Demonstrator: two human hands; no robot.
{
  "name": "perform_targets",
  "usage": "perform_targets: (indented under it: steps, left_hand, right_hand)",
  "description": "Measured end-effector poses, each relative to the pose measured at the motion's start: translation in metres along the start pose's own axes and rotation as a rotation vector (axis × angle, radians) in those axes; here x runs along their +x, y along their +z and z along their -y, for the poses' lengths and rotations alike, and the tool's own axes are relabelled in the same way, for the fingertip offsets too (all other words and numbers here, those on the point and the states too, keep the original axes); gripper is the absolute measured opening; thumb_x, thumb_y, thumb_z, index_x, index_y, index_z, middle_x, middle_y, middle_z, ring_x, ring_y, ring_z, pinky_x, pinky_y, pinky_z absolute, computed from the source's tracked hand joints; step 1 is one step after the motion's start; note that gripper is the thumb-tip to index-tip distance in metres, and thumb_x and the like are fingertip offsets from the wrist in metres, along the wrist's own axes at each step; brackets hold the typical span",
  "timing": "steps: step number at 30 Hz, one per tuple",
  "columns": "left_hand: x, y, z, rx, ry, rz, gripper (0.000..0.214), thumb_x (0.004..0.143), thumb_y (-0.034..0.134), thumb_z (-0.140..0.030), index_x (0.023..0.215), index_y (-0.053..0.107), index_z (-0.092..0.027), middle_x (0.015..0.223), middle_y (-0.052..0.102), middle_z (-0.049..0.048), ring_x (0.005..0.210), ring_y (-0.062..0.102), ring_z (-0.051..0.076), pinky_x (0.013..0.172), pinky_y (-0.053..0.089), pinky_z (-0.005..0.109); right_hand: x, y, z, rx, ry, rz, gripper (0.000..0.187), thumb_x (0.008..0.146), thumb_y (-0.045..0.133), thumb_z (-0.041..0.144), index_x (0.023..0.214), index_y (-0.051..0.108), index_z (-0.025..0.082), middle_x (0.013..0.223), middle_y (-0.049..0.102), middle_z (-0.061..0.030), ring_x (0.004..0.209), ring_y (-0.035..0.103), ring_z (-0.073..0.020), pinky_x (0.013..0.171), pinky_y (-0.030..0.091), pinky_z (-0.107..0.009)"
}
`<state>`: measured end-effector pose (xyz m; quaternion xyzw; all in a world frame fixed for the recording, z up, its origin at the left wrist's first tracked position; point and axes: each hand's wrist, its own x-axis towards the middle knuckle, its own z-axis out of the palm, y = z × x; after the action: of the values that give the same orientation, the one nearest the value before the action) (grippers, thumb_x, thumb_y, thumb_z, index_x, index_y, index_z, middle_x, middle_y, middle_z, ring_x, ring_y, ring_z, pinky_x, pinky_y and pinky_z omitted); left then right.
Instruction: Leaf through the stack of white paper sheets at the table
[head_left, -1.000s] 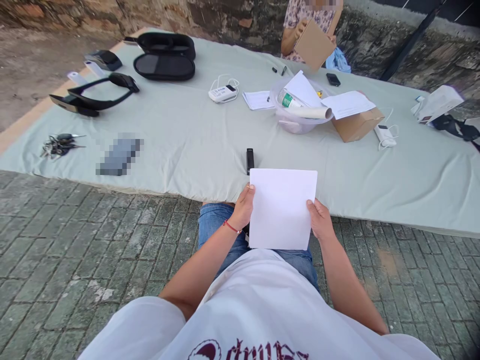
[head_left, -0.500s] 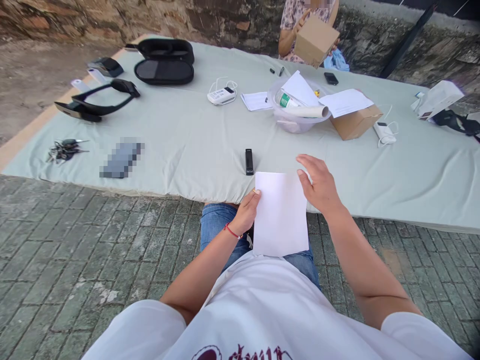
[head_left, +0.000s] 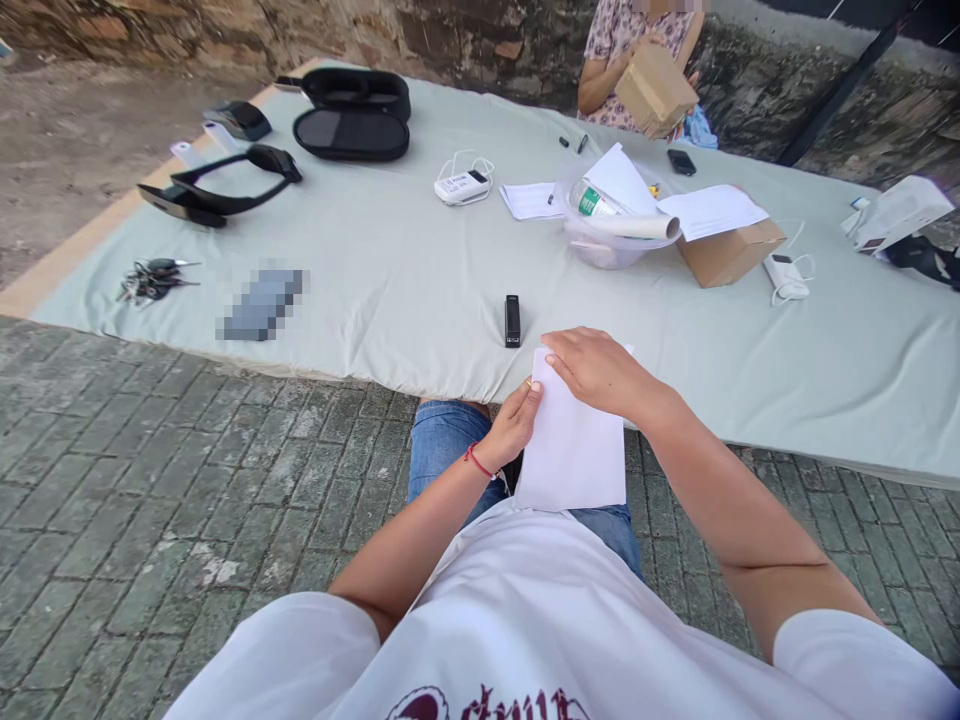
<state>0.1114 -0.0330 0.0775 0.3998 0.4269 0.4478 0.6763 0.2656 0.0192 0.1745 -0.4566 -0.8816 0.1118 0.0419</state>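
A blank white sheet of paper stands over my lap at the near edge of the grey-green cloth-covered table. My left hand pinches the sheet's left edge near the top. My right hand lies palm down across the sheet's top edge, fingers pointing left and touching the paper. A small black stapler-like object lies on the cloth just beyond my left hand.
On the cloth lie keys, a black headset, an open black case, a white device with cable, papers, a clear bowl with a paper roll and a cardboard box. Across the table a person holds a cardboard box.
My right hand let go of the sheet's right edge, rose, and came down across its top. The sheet now looks narrower. The person opposite has tilted the box.
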Motion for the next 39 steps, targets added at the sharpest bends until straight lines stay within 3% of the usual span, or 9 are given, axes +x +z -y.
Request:
perform_targets:
  steps: [8,14,22,28,34,39]
  left_hand:
    - [-0.003,0.001,-0.001,-0.031,0.036,0.092,0.051,0.089,0.056,-0.059,0.122,0.066,-0.022,0.117,0.071,0.0056,0.115,0.061,0.027,0.1,0.049,0.035]
    - [-0.004,0.001,0.003,0.073,0.07,0.061,0.054,0.093,0.046,-0.06,0.127,0.06,-0.021,0.117,0.068,0.0073,0.113,0.06,0.025,0.1,0.048,0.036]
    - [-0.002,0.009,0.004,0.355,0.224,-0.078,0.052,0.096,0.036,-0.061,0.109,0.059,-0.017,0.086,0.063,0.0065,0.089,0.061,0.021,0.081,0.048,0.033]
    - [-0.004,0.008,0.007,0.403,0.239,-0.061,0.048,0.098,0.035,-0.059,0.101,0.059,-0.018,0.077,0.061,0.0039,0.07,0.056,0.017,0.065,0.044,0.03]
    - [-0.006,0.008,0.004,0.399,0.249,-0.034,0.048,0.098,0.035,-0.059,0.097,0.059,-0.017,0.078,0.062,0.0038,0.069,0.054,0.016,0.065,0.044,0.029]
    - [-0.005,0.007,0.002,0.245,0.195,0.011,0.05,0.097,0.039,-0.059,0.11,0.061,-0.017,0.095,0.068,0.0067,0.083,0.06,0.018,0.075,0.049,0.03]
  right_hand:
    - [0.001,-0.002,0.001,-0.052,0.027,0.051,0.033,0.102,0.031,0.027,0.109,0.063,0.02,0.098,0.071,-0.0096,0.09,0.064,-0.0268,0.077,0.041,-0.037]
    - [-0.002,-0.007,0.005,-0.085,0.155,0.146,0.031,0.102,0.03,0.031,0.094,0.058,0.021,0.071,0.064,-0.0045,0.061,0.057,-0.0204,0.058,0.029,-0.031]
    - [-0.003,-0.013,0.013,-0.132,0.091,0.191,0.027,0.102,0.029,0.03,0.096,0.053,0.02,0.078,0.066,-0.0059,0.065,0.056,-0.0196,0.055,0.022,-0.031]
    - [-0.005,-0.011,0.008,-0.089,0.086,0.206,0.028,0.103,0.028,0.031,0.099,0.054,0.02,0.081,0.067,-0.0057,0.068,0.057,-0.0196,0.057,0.024,-0.031]
    - [-0.003,-0.008,0.002,0.028,0.057,0.159,0.032,0.105,0.025,0.035,0.101,0.054,0.022,0.089,0.069,-0.0039,0.073,0.058,-0.0184,0.061,0.028,-0.029]
    - [0.0,-0.007,0.003,0.04,0.068,0.142,0.032,0.104,0.028,0.036,0.096,0.056,0.021,0.083,0.068,-0.0032,0.072,0.058,-0.0189,0.062,0.028,-0.029]
